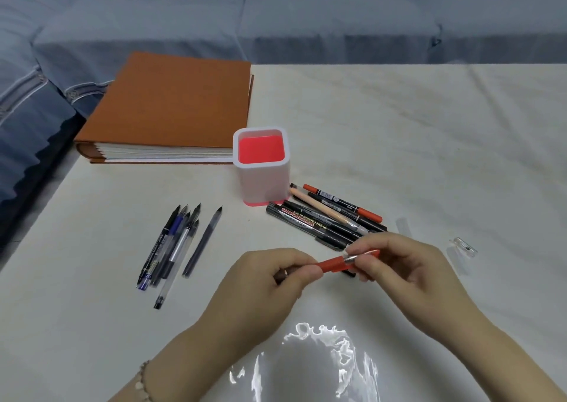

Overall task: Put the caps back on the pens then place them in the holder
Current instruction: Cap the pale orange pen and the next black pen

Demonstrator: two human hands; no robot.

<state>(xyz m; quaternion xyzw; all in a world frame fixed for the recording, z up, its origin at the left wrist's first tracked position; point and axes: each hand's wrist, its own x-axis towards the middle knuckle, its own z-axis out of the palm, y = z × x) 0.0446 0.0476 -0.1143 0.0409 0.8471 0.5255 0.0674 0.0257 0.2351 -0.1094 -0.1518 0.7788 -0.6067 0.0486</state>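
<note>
Legible marking: "WHITEBOARD" in red capitals along the barrel of the black marker (pixel 302 222), in the pile near the middle of the table (pixel 429 141). It reads upside down from the head view. The adjacent second marker (pixel 322 220) carries white capitals, too blurred to read. Barrel print on the loose pens (pixel 159 248) toward the left edge is too small to read.

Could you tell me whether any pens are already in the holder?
No, the holder shows only its bare red inside.
</note>
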